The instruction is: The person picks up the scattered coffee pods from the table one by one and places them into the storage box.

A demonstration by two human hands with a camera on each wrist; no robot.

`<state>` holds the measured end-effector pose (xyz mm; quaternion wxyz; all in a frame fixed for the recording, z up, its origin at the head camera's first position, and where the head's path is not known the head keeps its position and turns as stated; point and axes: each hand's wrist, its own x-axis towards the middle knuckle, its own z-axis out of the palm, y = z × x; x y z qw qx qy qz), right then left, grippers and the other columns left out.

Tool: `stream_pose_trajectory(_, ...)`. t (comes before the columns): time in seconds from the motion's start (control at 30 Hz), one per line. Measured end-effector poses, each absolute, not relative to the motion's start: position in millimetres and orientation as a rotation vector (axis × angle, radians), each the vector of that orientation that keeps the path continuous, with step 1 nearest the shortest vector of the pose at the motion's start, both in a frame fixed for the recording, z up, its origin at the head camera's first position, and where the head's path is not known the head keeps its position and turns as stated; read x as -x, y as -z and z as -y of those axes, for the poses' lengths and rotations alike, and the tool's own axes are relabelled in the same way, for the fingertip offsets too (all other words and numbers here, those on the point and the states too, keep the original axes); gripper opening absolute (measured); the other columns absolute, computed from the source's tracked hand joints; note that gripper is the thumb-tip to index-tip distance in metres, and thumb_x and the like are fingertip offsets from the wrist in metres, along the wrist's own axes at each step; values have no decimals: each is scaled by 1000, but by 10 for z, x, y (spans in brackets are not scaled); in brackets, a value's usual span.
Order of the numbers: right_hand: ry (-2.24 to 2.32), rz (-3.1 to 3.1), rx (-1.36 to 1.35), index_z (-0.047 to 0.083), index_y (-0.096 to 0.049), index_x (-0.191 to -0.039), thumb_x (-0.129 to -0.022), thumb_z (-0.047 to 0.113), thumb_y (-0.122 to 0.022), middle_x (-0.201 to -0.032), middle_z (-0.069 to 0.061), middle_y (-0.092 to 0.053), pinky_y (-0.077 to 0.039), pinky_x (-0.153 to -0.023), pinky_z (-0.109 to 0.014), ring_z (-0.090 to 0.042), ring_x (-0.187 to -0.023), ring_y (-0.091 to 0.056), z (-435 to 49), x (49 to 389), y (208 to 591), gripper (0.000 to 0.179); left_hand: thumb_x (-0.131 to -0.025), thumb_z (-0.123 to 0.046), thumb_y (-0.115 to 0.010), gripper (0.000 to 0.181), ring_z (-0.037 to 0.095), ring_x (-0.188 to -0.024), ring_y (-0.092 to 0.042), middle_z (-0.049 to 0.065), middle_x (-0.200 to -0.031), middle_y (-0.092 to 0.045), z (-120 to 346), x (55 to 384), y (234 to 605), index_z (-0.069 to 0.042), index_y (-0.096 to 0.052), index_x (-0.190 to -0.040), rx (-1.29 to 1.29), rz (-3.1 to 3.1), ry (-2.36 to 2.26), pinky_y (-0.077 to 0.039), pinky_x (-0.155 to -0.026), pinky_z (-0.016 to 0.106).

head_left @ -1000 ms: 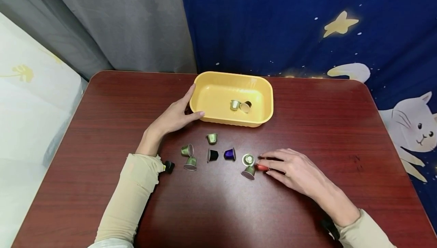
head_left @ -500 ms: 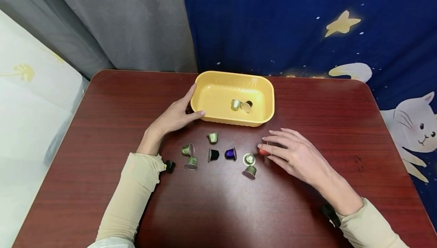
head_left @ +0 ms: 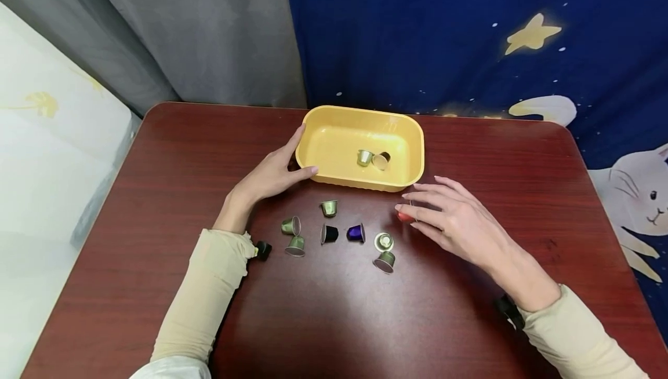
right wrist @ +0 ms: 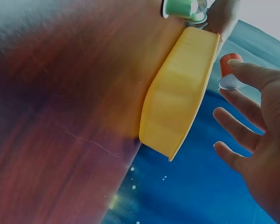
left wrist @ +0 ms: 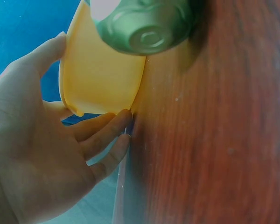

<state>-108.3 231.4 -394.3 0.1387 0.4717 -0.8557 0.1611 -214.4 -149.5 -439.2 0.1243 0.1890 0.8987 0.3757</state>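
Observation:
A red coffee capsule (right wrist: 227, 65) is pinched between the thumb and index finger of my right hand (head_left: 467, 228), off the table at the bin's front right corner. The other fingers are spread. My left hand (head_left: 266, 177) holds the left end of a yellow plastic bin (head_left: 360, 183), thumb on its front rim and fingers along its side. In the bin lie a pale green capsule (head_left: 365, 157) and a dark one with a beige lid (head_left: 381, 161). On the table in front are a black capsule (head_left: 330, 233), a purple capsule (head_left: 356, 233) and several green capsules (head_left: 329, 208).
The dark red wooden table (head_left: 334, 315) ends just behind the bin. A grey curtain (head_left: 209, 31) and a blue curtain (head_left: 417, 31) with stars and a cat hang behind it. One green capsule (left wrist: 142, 28) looms large in the left wrist view.
My right hand has lifted the red capsule from beside two green ones and moved it up toward the bin's front right corner. The left hand keeps its place on the bin.

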Motion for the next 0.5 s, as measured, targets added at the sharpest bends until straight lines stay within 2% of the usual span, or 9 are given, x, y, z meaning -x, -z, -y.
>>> stream_pose_trajectory(0.2,-470,2440,-1375,18,-68,-131,-98,25,-62,-124,-8,-68,-29,-112,-52,-31,-118,-60,-2317,1166,3922,34,-89,-63,-62,97,20,-142,-35,8,-159,-30,1482,2157,4412,-41,3,-158,-554,-2625,-1084,-32,-113,44)
stream_pose_trajectory(0.5,-541,2349,-1354,15,-72,-125,-99,27,-61,-115,-10,-71,-33,-108,-52,-34,-113,-61,-2313,1277,3855,31,-88,-64,-62,97,20,-142,-35,6,-160,-29,1485,2153,4387,-43,4,-157,-557,-2618,-1097,-32,-113,45)
